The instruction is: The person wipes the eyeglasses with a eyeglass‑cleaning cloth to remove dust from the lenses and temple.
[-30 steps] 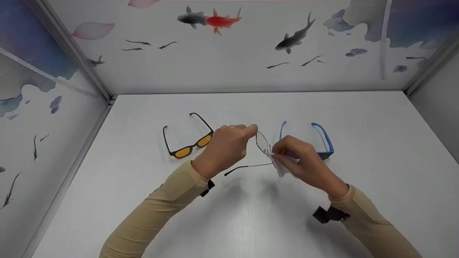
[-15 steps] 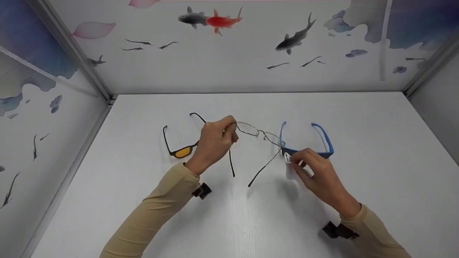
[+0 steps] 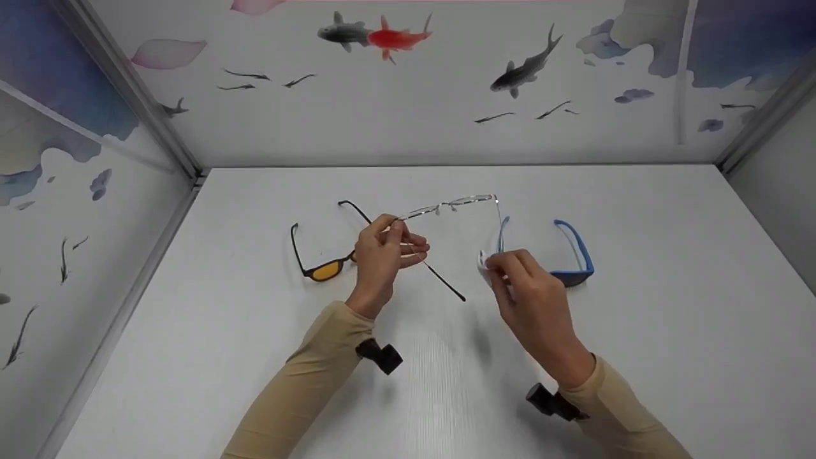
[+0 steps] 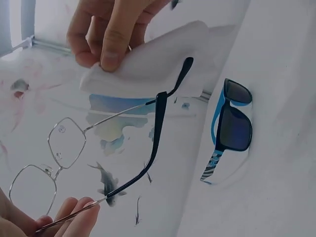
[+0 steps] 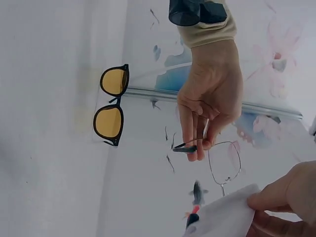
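Head view, wire glasses [image 3: 445, 205], long axis left-right, temples [image 3: 445, 282] pointing nearward

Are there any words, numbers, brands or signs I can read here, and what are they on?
None can be read.
Wire-rimmed glasses, white cloth: no text seen.
Blue sunglasses: arm marks too small and blurred to read.
Wall: painted fish, no readable writing.

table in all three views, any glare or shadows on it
Head view: pale glare streak on the table, soft-edged shadows either side of it. Left wrist: faint shadow beside the blue glasses. Right wrist: no bright streak, dull gray toward lower left.
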Demonstrator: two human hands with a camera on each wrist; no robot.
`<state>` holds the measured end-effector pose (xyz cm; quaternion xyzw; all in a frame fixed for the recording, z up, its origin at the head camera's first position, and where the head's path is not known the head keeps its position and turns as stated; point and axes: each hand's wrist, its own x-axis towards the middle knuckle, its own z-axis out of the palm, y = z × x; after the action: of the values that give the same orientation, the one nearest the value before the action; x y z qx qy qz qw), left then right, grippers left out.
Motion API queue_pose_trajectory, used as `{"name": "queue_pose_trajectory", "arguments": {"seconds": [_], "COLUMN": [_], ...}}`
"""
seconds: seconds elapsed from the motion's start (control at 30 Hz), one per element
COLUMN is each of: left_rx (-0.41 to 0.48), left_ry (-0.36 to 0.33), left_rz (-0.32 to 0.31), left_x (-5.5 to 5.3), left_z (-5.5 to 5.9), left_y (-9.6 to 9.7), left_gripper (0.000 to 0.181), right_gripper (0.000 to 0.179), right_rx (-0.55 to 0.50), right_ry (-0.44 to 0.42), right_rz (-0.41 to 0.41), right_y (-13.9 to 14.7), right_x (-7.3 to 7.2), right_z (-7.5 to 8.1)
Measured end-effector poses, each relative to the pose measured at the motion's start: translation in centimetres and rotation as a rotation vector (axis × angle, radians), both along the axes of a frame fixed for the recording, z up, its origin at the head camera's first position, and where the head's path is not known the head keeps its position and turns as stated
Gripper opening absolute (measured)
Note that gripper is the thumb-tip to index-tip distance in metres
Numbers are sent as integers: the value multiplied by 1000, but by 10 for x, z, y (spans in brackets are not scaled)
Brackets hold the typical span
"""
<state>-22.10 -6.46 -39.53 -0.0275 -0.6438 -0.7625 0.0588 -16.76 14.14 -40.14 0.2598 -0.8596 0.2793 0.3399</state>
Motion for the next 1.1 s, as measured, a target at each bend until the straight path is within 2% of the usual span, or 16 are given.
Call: {"name": "queue_pose_trajectory", "arguments": {"seconds": [0.1, 0.23, 0.43, 0.6, 0.73, 0.93, 1.1], "left_rx": [40, 54, 20, 40, 64, 97, 114], "left_ry": [-11, -10, -26, -64, -93, -132, -141], "left_rz": [13, 47, 108, 138, 119, 65, -3], "left_x": [-1, -5, -15, -19, -19, -12, -5], "left_z": [-1, -4, -9, -11, -9, -6, -4], "left_y": [0, -1, -5, -7, -7, -6, -3], "left_gripper": [20, 21, 19, 19, 18, 21, 23], "right_gripper": [19, 17, 18, 21, 22, 16, 15], "right_rx": [53, 69, 22, -43, -75, -1, 25], "right_ry": [29, 70, 95, 85, 100, 106, 70], "right_rz": [-34, -24, -15, 16, 50, -20, -23], "right_y": [-10, -16, -17, -23, -31, -32, -24], "right_x": [2, 6, 7, 3, -3, -26, -41], "right_z": [0, 3, 10, 13, 7, -16, -29]}}
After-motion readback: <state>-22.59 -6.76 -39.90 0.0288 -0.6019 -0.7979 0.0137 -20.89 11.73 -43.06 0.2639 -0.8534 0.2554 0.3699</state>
